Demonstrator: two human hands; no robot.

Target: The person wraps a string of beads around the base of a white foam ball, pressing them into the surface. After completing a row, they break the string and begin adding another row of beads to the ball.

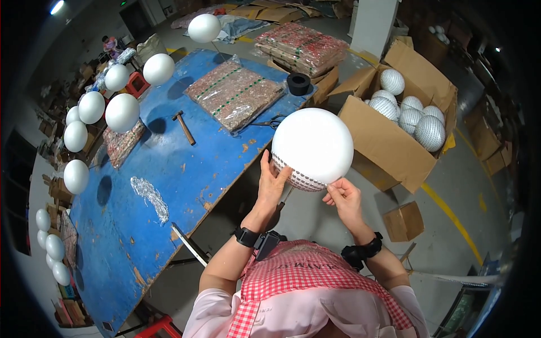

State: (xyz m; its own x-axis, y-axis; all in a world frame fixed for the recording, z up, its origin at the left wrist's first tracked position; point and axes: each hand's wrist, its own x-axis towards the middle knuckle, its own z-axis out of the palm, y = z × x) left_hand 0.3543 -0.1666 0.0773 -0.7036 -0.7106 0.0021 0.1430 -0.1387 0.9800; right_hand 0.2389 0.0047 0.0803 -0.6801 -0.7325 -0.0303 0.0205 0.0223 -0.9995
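A large smooth white ball (313,138) is in front of me, at the table's near right edge. Several rows of silvery bead trim (298,179) wrap its underside, and the upper part is bare white. My left hand (271,181) cups the ball's lower left, thumb pressed on the trim and fingers up its side. At the lower right, my right hand (344,198) is closed in a pinch at the edge of the trim; the pinched end is mostly hidden by the fingertips. A thin rod (288,194) shows below the ball.
On the blue table (186,163) lie a hammer (183,128), scissors (269,123), black tape (298,84), a silvery bead bundle (150,197) and a plastic-wrapped pack (234,93). White balls (122,112) stand along its far left. A carton (389,135) at right holds several bead-covered balls (410,121).
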